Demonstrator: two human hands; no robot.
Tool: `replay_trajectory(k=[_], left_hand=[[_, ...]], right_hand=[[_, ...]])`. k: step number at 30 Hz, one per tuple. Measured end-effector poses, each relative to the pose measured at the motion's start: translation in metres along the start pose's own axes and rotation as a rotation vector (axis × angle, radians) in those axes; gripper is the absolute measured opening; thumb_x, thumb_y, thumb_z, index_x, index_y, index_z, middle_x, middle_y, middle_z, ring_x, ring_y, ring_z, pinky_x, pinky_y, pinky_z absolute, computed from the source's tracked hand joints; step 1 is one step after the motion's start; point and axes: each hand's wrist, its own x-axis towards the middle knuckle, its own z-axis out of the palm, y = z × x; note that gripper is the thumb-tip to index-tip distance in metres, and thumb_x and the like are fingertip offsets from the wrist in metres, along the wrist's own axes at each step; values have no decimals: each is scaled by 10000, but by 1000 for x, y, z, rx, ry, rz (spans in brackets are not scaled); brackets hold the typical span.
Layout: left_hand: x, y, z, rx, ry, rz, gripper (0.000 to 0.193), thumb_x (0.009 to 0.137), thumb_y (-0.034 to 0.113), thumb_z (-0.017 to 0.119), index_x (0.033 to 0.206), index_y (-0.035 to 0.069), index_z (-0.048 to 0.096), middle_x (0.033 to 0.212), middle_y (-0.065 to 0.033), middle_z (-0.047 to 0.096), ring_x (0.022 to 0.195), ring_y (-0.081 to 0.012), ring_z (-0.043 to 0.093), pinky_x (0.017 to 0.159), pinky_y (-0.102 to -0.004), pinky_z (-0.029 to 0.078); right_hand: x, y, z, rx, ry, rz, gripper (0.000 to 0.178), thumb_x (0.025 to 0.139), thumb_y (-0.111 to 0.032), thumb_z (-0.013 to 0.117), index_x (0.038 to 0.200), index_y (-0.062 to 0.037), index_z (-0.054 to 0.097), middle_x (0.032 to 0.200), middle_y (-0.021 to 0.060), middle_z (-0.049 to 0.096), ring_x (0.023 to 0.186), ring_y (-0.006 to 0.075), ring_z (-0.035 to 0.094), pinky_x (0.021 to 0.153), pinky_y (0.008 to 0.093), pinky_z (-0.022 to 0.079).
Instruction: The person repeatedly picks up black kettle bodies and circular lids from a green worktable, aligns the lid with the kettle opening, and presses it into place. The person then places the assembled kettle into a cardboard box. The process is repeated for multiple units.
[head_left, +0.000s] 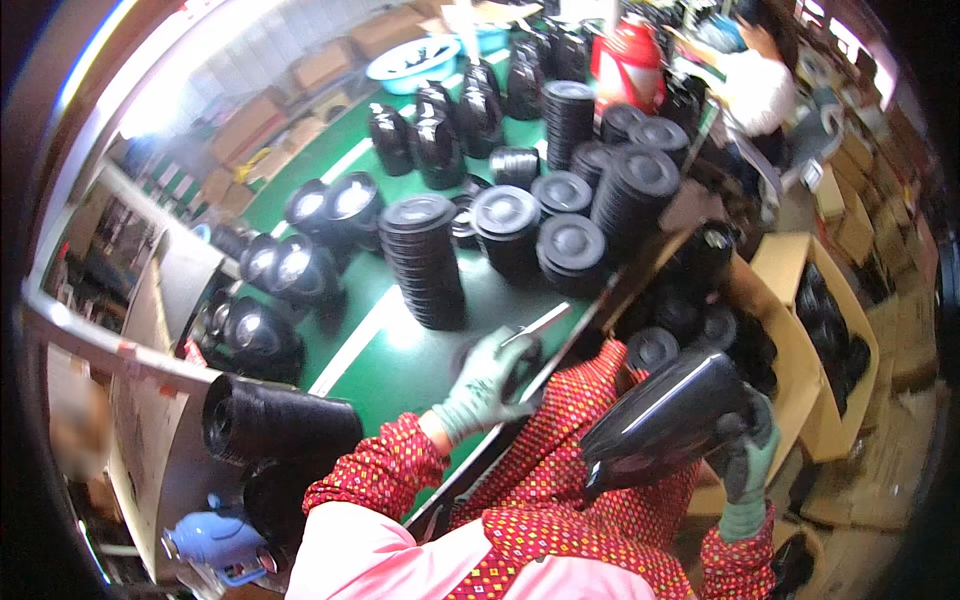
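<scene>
My left hand (480, 392), in a grey-green glove, is at the near edge of the green work table (385, 365). Its thumb and fingers curve around a dark round part (522, 368), partly hidden by the glove. A thin pale stick (545, 322) lies by the fingertips; whether they touch it I cannot tell. To the right, my gloved right hand (752, 462) grips a glossy black tapered plastic housing (660, 420) by its right end, tilted in front of my red patterned clothing. Just beyond the left hand stands a tall stack of black round lids (422, 262).
More black lid stacks (635, 200) and upright glossy housings (435, 145) crowd the table, with a red jug (628, 68) behind. Cartons (825, 350) holding black parts stand at right. A blue jug (215, 540) is lower left. Another person (755, 90) works at the far right.
</scene>
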Motion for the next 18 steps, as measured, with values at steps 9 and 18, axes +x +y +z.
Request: replay_trajectory(k=[9, 18], left_hand=[[-38, 63, -81, -613, -63, 143, 433, 963, 84, 735, 1374, 33, 608, 1667, -254, 350, 1505, -352, 432, 1184, -445, 408], [-14, -35, -143, -777, 772, -124, 433, 1030, 329, 687, 1252, -40, 636, 1173, -99, 685, 1080, -200, 670, 982, -354, 547]], right_hand=[[72, 14, 124, 871, -505, 357, 594, 1103, -487, 517, 1483, -31, 544, 1434, 161, 632, 1314, 275, 590, 1156, 405, 457], [114, 21, 215, 477, -374, 440, 585, 1074, -579, 485, 1324, -75, 643, 1159, 109, 710, 1018, 253, 690, 843, 426, 612]])
